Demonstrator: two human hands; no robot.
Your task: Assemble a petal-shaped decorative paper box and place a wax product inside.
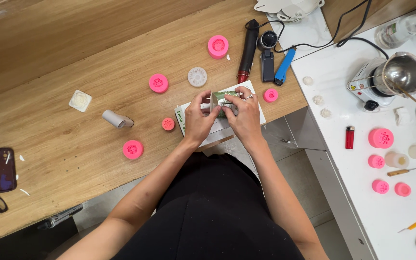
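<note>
1. Wooden bench [73, 139] is carrying the work; the box [218, 126] at its near edge serves as landmark, and the person is working directly above it.
2. Beyond the box, a heat gun [247, 50] is lying with its cable trailing toward the white table [343, 120] to the box's right.
3. Left hand [199, 119] is curling over the box, thumb and fingers pinching the left end of a small green block [223, 98].
4. Right hand [244, 115] is closing on the block's right side, fingertips bent inward; both hands are gripping it, neither open.
5. Judging by that grip, keeping the block low over the box and pressing evenly from both ends is looking wise, so it is not slipping.
6. Pink moulds [158, 83] are sitting scattered left and beyond the box, one [270, 95] just right of it; elbows are better kept clear of these.
</note>
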